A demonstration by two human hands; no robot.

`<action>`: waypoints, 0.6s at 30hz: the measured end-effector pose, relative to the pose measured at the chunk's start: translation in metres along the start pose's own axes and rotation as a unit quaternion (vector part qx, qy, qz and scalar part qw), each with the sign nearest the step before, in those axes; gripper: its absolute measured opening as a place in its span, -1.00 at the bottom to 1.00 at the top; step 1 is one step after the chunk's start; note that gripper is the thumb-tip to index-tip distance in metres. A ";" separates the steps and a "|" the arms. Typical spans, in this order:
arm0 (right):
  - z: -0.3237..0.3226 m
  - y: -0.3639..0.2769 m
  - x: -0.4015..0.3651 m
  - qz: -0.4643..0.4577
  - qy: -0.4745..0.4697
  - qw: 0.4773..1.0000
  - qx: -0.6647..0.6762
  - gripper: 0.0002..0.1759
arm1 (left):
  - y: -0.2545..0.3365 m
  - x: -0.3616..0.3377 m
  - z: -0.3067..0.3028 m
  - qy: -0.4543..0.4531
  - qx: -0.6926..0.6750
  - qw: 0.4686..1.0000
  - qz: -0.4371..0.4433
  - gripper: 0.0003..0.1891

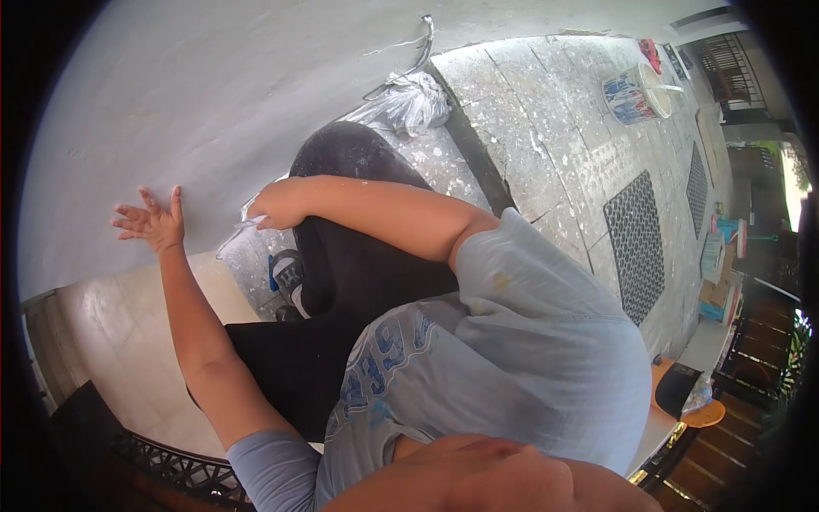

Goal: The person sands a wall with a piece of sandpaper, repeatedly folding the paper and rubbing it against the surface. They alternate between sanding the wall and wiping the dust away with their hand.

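My left hand [153,224] is raised at the pale wall [171,102], fingers spread and holding nothing. Lower on that wall, by my knee, my right hand [277,205] is closed on a thin, shiny whitish plastic sheet [249,215]. Part of the sheet is hidden by my fingers. More crumpled plastic sheeting [414,104] lies along the foot of the wall beyond my bent, dark-trousered knee [350,154]. My sandalled foot [290,277] shows below the right hand.
A paint-splashed bucket [627,98] stands on the spotted tile floor [546,111]. Dark perforated mats [636,247] lie on the tiles. Boxes [721,273] and an orange item [704,414] are at the right. Glossy beige floor [136,333] is at the left.
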State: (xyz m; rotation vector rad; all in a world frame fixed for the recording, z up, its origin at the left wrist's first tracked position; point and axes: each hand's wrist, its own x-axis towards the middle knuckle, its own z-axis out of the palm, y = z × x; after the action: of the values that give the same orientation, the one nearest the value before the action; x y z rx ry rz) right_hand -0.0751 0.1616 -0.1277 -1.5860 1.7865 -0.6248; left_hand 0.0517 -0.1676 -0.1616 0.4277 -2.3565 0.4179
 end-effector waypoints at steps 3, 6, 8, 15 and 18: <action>0.000 0.003 0.002 -0.008 0.000 1.000 0.012 -0.63 | -0.006 -0.001 -0.006 -0.016 0.019 1.000 -0.005 0.19; 0.000 0.006 0.006 -0.012 -0.006 1.000 0.019 -0.60 | -0.012 0.005 -0.017 -0.007 0.037 0.999 -0.037 0.28; -0.002 0.007 0.006 -0.011 -0.009 1.000 0.020 -0.58 | -0.014 0.010 -0.026 -0.001 0.037 0.996 -0.076 0.33; 0.000 0.008 0.005 -0.022 0.003 0.999 0.029 -0.64 | -0.017 0.017 -0.049 -0.045 -0.022 0.961 -0.272 0.44; 0.001 0.011 0.006 -0.034 0.006 0.999 0.028 -0.65 | -0.010 0.023 -0.060 -0.031 -0.113 0.932 -0.344 0.51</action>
State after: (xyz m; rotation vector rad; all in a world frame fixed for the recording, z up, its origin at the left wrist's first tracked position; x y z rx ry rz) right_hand -0.0816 0.1578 -0.1373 -1.6140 1.7142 -0.7109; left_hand 0.0744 -0.1566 -0.1012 1.1085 -2.1004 -0.1982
